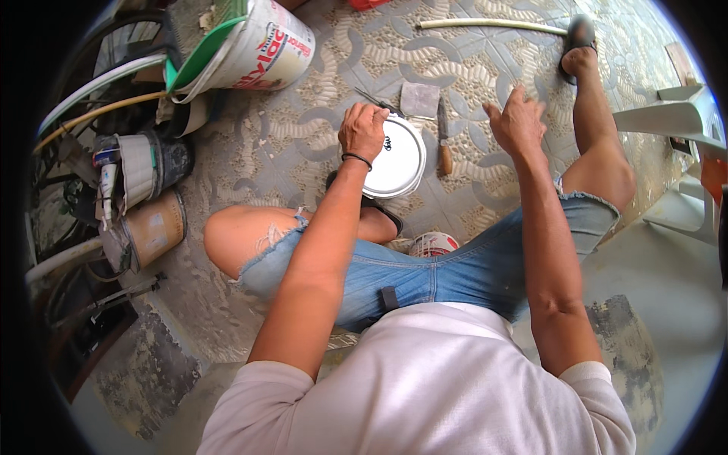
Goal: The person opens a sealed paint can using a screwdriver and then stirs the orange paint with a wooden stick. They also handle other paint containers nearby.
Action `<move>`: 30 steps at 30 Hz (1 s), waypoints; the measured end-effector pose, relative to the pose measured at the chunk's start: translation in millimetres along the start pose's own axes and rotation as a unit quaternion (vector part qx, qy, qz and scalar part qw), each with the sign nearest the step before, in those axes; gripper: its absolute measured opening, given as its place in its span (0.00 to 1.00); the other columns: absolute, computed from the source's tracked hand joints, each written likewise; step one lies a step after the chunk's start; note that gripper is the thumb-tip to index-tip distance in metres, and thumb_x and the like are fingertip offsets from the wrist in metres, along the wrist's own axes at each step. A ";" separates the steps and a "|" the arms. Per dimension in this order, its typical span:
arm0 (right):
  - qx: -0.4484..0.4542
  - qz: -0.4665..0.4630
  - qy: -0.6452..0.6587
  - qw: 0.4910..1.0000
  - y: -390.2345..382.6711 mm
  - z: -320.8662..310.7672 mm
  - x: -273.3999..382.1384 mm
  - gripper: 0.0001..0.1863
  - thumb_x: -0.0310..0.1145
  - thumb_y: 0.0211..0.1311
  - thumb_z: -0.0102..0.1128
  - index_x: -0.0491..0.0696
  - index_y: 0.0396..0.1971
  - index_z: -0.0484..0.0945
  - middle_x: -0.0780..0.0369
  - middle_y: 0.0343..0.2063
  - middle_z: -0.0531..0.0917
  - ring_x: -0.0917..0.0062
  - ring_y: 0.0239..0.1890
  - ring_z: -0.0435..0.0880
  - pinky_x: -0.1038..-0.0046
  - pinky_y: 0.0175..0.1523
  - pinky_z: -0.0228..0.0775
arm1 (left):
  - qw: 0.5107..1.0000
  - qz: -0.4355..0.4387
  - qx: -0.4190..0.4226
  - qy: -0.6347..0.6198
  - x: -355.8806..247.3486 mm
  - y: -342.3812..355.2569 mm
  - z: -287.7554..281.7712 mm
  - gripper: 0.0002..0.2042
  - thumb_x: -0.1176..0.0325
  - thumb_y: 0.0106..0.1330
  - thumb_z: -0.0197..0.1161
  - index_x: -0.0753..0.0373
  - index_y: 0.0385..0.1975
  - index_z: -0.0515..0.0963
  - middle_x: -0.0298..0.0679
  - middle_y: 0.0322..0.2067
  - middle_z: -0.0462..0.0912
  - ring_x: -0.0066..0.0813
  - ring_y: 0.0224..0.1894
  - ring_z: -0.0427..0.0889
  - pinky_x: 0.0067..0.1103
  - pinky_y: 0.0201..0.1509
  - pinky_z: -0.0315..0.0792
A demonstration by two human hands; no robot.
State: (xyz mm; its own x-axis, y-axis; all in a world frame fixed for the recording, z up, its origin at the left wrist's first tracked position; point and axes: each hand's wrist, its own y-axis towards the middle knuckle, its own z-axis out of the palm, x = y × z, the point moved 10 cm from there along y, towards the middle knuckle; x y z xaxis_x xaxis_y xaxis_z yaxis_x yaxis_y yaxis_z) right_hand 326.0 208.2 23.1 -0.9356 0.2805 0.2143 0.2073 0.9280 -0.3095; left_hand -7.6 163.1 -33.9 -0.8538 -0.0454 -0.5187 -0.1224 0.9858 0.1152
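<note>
My left hand [362, 130] is closed on the upper-left rim of a white round lidded container [398, 155] with dark marks on its top. My right hand [518, 121] is held apart from it to the right, fingers loosely spread and slightly blurred, holding nothing visible. Just beyond the container lie a thin dark tool [369, 97] and a small grey square piece [419, 99]. A long tool [445, 155] with a wooden handle lies between the container and my right hand.
Buckets [267, 49], tubs [152, 227] and hoses crowd the left. A pale pipe [493, 25] lies on the patterned floor [485, 68] ahead. A white plastic chair [667, 117] stands at right. My bent legs flank the container, with another small container [432, 244] between them.
</note>
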 end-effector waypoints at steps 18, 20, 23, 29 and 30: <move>0.213 -0.046 -0.068 0.974 -25.9 244.7 15.6 0.30 0.46 0.67 0.68 0.41 0.60 0.73 0.46 0.57 0.80 0.48 0.60 0.82 0.49 0.60 0.78 | 0.899 -0.412 -0.059 0.138 65.0 -77.7 -94.9 0.19 0.57 0.72 0.66 0.59 0.56 0.78 0.54 0.57 0.77 0.55 0.57 0.80 0.43 0.63 0.74; 0.115 -0.037 -0.028 0.992 -23.8 216.7 36.4 0.31 0.50 0.67 0.68 0.42 0.58 0.74 0.45 0.57 0.79 0.50 0.62 0.80 0.50 0.62 0.75 | 0.898 -0.434 0.021 0.075 88.7 -101.3 -77.6 0.18 0.63 0.71 0.65 0.60 0.59 0.78 0.56 0.60 0.76 0.56 0.58 0.80 0.43 0.63 0.74; 0.063 0.005 0.065 0.996 -2.4 204.5 35.8 0.27 0.50 0.69 0.63 0.43 0.55 0.77 0.47 0.57 0.77 0.50 0.61 0.78 0.46 0.61 0.74 | 0.912 -0.405 -0.018 0.054 43.4 -110.7 -67.7 0.21 0.65 0.71 0.66 0.64 0.62 0.76 0.56 0.59 0.77 0.55 0.59 0.80 0.42 0.63 0.75; 0.177 -0.196 0.436 0.860 -28.3 157.5 150.9 0.28 0.58 0.70 0.61 0.48 0.52 0.86 0.50 0.45 0.88 0.54 0.47 0.88 0.56 0.54 0.78 | 0.886 -0.459 0.017 0.058 42.3 -110.7 -72.8 0.20 0.66 0.69 0.68 0.67 0.57 0.79 0.54 0.57 0.78 0.53 0.58 0.81 0.40 0.62 0.76; 0.131 -0.235 0.279 0.922 -51.3 131.8 168.5 0.25 0.52 0.68 0.65 0.50 0.55 0.85 0.49 0.46 0.87 0.52 0.49 0.87 0.55 0.54 0.78 | 0.887 -0.455 0.009 0.077 49.8 -116.8 -80.4 0.17 0.66 0.68 0.68 0.68 0.53 0.82 0.54 0.54 0.80 0.53 0.56 0.82 0.41 0.60 0.77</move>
State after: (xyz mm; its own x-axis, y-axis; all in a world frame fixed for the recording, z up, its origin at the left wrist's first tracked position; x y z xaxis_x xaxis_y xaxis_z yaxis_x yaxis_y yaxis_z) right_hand 120.0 175.5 -47.0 -0.5968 0.0128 0.8023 -0.3273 0.9090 -0.2579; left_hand -76.6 32.7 -5.2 -0.4650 -0.8438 -0.2679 -0.7896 0.5321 -0.3057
